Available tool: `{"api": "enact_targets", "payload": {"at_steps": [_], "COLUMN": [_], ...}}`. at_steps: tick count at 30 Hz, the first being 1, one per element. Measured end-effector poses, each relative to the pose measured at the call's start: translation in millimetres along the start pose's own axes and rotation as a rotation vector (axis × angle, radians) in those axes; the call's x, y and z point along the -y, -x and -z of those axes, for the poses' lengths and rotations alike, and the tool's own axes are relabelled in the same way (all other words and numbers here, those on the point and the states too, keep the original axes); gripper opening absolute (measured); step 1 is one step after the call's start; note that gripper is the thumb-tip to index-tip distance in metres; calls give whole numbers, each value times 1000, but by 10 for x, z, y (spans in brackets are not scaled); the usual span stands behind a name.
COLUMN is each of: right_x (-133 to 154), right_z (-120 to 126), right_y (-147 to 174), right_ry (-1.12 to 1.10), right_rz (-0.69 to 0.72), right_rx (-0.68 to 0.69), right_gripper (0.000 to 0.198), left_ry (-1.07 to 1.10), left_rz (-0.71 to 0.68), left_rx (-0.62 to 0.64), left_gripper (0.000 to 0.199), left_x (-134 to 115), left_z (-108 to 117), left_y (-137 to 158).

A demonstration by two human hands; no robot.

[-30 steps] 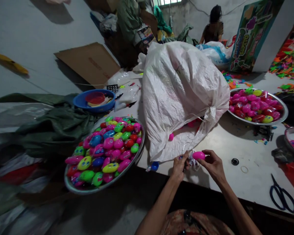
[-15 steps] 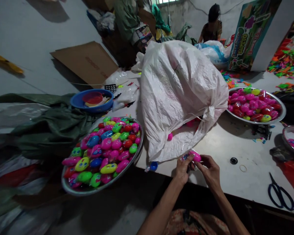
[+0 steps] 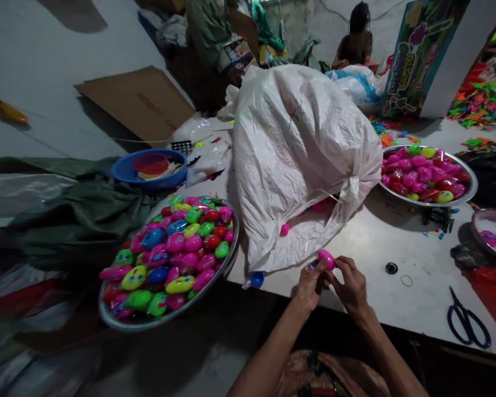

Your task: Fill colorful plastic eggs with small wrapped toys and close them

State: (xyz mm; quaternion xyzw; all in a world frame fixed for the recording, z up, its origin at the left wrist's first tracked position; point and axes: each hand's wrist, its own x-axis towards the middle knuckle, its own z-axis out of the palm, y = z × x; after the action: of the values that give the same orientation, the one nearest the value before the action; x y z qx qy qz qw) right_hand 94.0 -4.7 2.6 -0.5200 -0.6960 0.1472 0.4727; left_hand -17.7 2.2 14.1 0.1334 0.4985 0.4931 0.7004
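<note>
Between my two hands, at the table's front edge, is a pink plastic egg point(image 3: 325, 258). My left hand point(image 3: 311, 284) is closed around its lower left side, the thumb pressed on it. The fingertips of my right hand point(image 3: 349, 282) pinch at the egg's right side; what exactly they grip there is too small to make out. Just behind the hands lies the open mouth of a large white woven sack point(image 3: 301, 149), with pink pieces showing inside. A blue egg-shaped piece point(image 3: 257, 279) rests at the table edge, left of my hands.
A metal basin of wrapped colourful eggs point(image 3: 106, 315) stands at left, another basin point(image 3: 473, 193) at right. Scissors point(image 3: 465, 320), a black disc point(image 3: 391, 268) and a ring point(image 3: 406, 281) lie on the table point(image 3: 372, 309). A blue tub point(image 3: 119, 175) sits behind. Another person point(image 3: 355, 49) is at the back.
The egg has turned slightly more upright in my hands, and my right fingers have shifted against it. The whole view has moved a little, so everything appears slightly further left.
</note>
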Motion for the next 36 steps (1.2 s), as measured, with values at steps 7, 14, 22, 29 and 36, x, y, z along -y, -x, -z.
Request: {"api": "enact_targets", "payload": {"at_steps": [7, 14, 22, 29, 36], "right_x": [150, 185, 228, 155, -84], "right_z": [39, 11, -18, 76, 420], "right_y": [-29, -33, -46, -98, -193], "right_ry": [-254, -361, -365, -361, -68], "right_rz": [-188, -303, -343, -280, -158], "right_rx": [-56, -69, -111, -4, 363], "right_gripper": [14, 15, 18, 23, 63], "left_ry": [72, 66, 95, 69, -146], "left_rz": [-35, -94, -101, -84, 131], "left_rx": [35, -13, -2, 0, 276], "left_gripper": [38, 39, 35, 33, 33], "left_x": [-59, -157, -158, -178, -158], "left_z": [-6, -27, -44, -35, 117], "left_y": [11, -3, -29, 4, 25]}}
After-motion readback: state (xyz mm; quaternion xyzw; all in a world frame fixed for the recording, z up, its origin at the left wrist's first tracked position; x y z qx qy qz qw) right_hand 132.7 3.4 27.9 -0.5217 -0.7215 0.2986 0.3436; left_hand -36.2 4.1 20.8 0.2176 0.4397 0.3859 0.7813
